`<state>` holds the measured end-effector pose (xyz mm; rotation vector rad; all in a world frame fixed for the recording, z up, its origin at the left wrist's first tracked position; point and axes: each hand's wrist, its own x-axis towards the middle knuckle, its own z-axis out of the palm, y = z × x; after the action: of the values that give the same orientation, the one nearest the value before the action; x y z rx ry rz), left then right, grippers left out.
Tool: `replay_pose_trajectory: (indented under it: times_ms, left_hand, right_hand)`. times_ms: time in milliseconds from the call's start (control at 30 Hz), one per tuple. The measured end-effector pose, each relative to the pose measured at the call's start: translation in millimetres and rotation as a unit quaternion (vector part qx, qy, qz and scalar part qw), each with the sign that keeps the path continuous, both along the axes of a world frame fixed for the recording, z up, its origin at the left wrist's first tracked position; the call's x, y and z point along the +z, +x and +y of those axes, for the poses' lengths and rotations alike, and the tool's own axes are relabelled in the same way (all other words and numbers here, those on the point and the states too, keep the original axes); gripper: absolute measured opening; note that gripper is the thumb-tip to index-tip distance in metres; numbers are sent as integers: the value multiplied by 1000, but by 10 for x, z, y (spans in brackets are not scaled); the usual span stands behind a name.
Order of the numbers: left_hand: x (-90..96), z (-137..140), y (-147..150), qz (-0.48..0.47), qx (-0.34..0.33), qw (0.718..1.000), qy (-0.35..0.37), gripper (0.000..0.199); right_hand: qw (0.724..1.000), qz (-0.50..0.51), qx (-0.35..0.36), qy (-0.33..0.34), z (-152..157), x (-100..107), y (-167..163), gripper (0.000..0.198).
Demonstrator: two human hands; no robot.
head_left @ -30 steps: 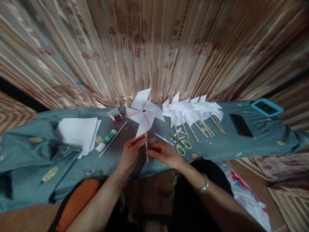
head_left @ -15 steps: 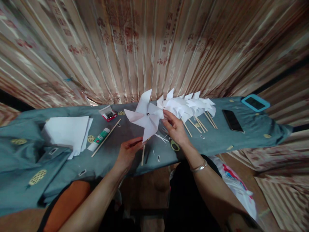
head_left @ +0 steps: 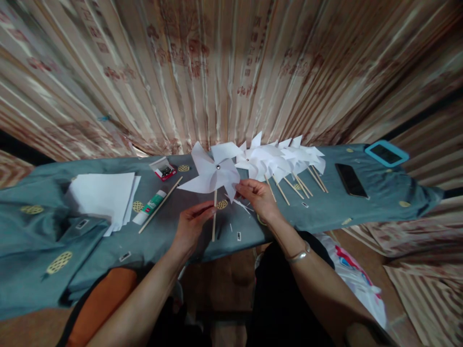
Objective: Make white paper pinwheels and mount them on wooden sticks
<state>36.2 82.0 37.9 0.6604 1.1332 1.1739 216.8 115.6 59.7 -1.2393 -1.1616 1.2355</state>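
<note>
My left hand (head_left: 191,226) has thumb and fingertips closed on the wooden handle (head_left: 214,230) of a white paper pinwheel (head_left: 213,176). My right hand (head_left: 258,196) has thumb and forefinger nearly together at its lower-right blade; whether they grip the paper or merely touch it, I cannot tell. The pinwheel faces me, between and beyond my hands. Paper scraps (head_left: 241,206) lie beneath my right hand. To the left: a loose stick (head_left: 161,205) alongside a glue stick (head_left: 149,207), an open red box (head_left: 164,169), white sheets (head_left: 101,197). To the right: overlapping pinwheels (head_left: 284,161), then a phone (head_left: 350,180).
</note>
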Motion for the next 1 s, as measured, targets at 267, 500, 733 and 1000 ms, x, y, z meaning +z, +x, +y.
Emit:
replay_pose_trajectory:
  times_ms: [267, 500, 733, 1000]
  left_hand:
    - [-17, 0, 11, -2, -5, 1000, 25, 28]
    - [6, -11, 11, -2, -24, 999, 38, 30]
    - [39, -25, 30, -5, -54, 997, 60, 27]
    - [6, -21, -35, 13, -25, 999, 40, 30]
  right_hand:
    - [991, 101, 29, -84, -63, 48, -38, 38]
    - [978, 142, 80, -131, -125, 98, -108, 36]
    - [979, 114, 122, -116, -156, 55, -209, 38]
    - [994, 58, 82, -53, -68, 207, 119, 42]
